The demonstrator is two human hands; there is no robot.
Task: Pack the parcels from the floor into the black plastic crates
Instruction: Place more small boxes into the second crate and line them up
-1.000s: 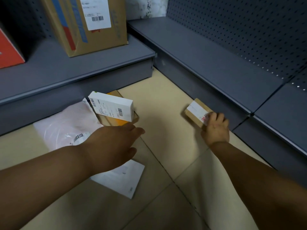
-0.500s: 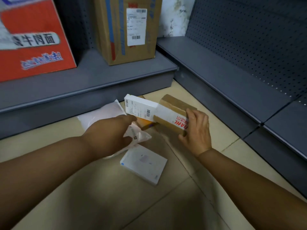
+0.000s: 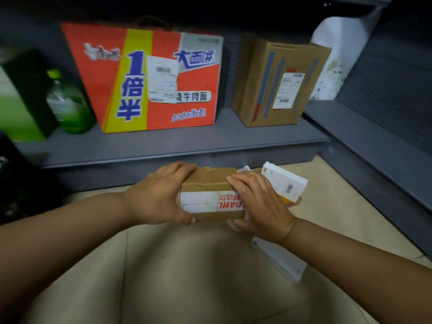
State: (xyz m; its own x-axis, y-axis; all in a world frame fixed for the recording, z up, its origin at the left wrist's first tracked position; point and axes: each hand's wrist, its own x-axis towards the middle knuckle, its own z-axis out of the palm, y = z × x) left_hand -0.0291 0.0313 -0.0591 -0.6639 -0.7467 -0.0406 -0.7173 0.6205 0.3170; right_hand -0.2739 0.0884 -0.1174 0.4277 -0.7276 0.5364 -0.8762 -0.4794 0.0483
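While left hand [image 3: 159, 197] grips brown parcel [image 3: 210, 195] (taped), right hand [image 3: 259, 202] grips opposite end.

Both bare forearms reach forward from the lower corners and meet mid-frame. The left hand [image 3: 159, 197] grips one end of a parcel [image 3: 208, 195], fingers curled over its far top edge, thumb underneath near the front. The right hand [image 3: 259, 202] clasps the opposite end, fingers spread across the top, thumb tucked below.
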